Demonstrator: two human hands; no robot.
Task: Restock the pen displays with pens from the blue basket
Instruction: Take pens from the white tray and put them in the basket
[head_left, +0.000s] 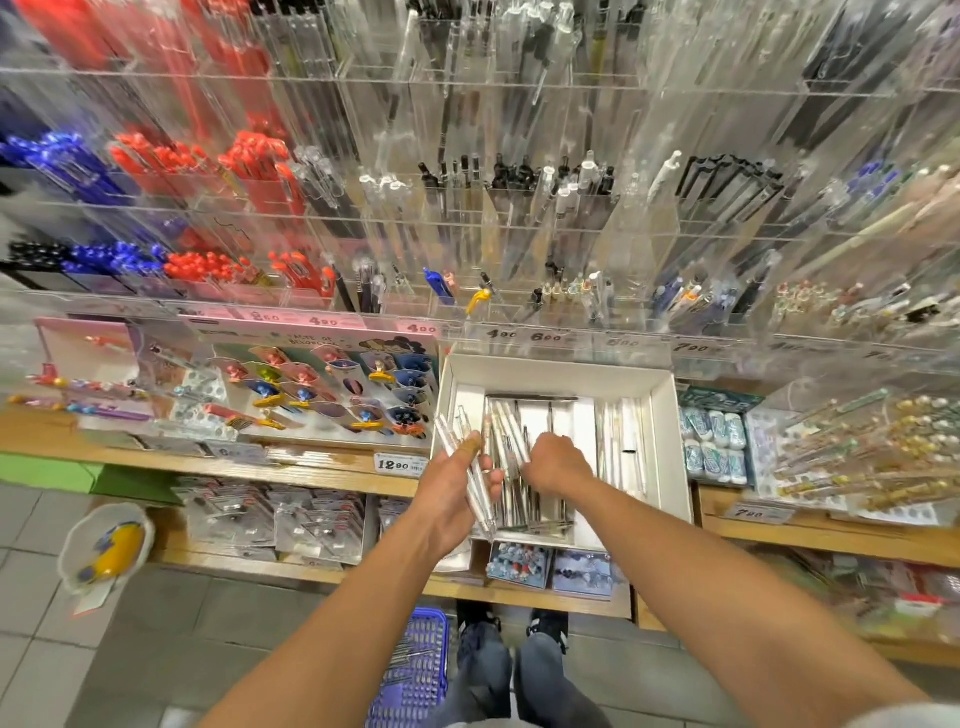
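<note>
My left hand (457, 483) grips a bundle of clear pens (470, 467) at the left edge of a white cardboard box (667, 441) that sits on the wooden shelf. My right hand (558, 462) reaches down into the box, its fingers curled among the loose clear pens (514, 483) lying there; whether it holds one I cannot tell. The blue basket (415, 670) stands on the floor by my feet with a few pens inside. Clear acrylic pen displays (519, 218) fill the wall above the box.
Price tags (400, 464) line the shelf edges. A card display of novelty pens (322, 395) stands left of the box, erasers (714, 441) and decorated pens (852, 457) to the right. A small dish (106, 545) hangs at lower left over the tiled floor.
</note>
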